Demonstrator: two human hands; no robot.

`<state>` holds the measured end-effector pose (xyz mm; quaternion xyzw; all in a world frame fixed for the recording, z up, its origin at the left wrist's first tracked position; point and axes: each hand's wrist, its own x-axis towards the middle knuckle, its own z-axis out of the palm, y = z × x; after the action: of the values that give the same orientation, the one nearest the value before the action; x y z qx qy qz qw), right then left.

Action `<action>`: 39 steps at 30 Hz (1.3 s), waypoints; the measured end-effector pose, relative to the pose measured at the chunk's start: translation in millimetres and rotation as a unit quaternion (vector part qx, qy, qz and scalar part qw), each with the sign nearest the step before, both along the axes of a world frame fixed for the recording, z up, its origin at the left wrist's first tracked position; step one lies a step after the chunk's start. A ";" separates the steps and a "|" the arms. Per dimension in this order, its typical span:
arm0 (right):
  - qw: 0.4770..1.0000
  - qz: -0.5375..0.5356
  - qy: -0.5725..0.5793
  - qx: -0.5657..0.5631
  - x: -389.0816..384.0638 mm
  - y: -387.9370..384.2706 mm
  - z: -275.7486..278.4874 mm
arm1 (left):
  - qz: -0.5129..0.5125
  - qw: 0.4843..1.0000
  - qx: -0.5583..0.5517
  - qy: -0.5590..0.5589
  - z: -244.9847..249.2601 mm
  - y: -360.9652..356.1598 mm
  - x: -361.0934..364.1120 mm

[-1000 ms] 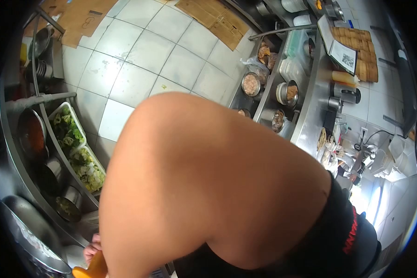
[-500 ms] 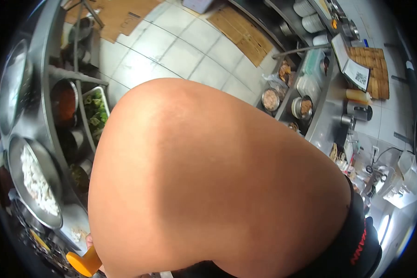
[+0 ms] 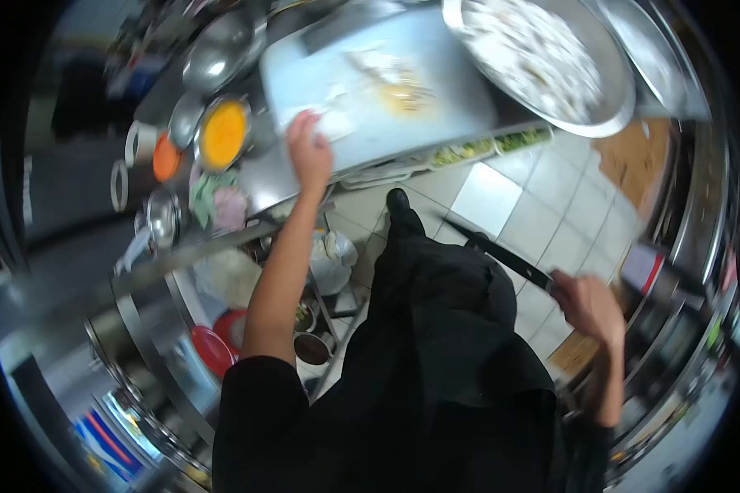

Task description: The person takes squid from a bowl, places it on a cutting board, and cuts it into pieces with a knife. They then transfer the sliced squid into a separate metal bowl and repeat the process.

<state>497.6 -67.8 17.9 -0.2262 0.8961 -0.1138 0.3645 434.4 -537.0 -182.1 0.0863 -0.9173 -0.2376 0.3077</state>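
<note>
My right hand (image 3: pixel 585 306) grips the handle of a black-bladed knife (image 3: pixel 501 255), held out over the floor with the blade pointing up and left. At the left end of the white cutting board (image 3: pixel 370 135), my left hand (image 3: pixel 310 152) reaches in. Its fingers are blurred, right beside a flat white piece (image 3: pixel 334 125). More white scraps (image 3: pixel 382 66) and a yellowish wet patch (image 3: pixel 407 97) lie on the board. At the board's right stands a wide metal bowl heaped with pale white pieces (image 3: pixel 534 57).
Left of the board are a metal bowl of orange-yellow liquid (image 3: pixel 224 134), an empty-looking steel bowl (image 3: pixel 222 53) and cloths (image 3: pixel 222 205). Trays of chopped greens (image 3: pixel 469 150) sit below the front edge. A metal rail (image 3: pixel 181 261) runs at lower left; cardboard (image 3: pixel 633 164) lies on the tiles.
An arm that filled most of the view has moved away, and the camera has swung round. The cutting board, both hands and the knife now show; an orange object beside a hand earlier is gone from sight.
</note>
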 end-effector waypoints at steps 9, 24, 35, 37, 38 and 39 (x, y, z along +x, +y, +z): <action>0.991 -0.066 0.105 -0.040 -65.6 -206.8 -52.5 | -0.056 0.998 0.021 -0.012 33.7 -34.2 -16.9; 0.996 0.014 0.086 0.016 -47.6 -226.9 -75.4 | -0.025 0.996 0.021 -0.089 24.8 -34.2 -27.7; 0.986 -0.130 0.097 -0.041 -87.7 -225.8 -84.3 | -0.105 0.987 0.095 -0.071 26.5 -52.9 -16.5; 0.984 -0.112 0.138 -0.030 -98.2 -233.0 -63.7 | -0.098 0.988 0.094 -0.078 33.1 -51.5 -17.6; 0.987 -0.093 0.130 -0.023 -97.4 -240.0 -50.6 | -0.093 0.987 0.099 -0.088 35.1 -49.0 -16.9; 0.987 -0.091 0.129 -0.023 -96.2 -246.4 -49.1 | -0.091 0.987 0.099 -0.088 36.0 -47.9 -18.1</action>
<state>401.4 -314.1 -31.3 -0.1647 0.9497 -0.1373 0.2282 416.2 -584.9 -146.1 0.0533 -0.9168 -0.3457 0.1927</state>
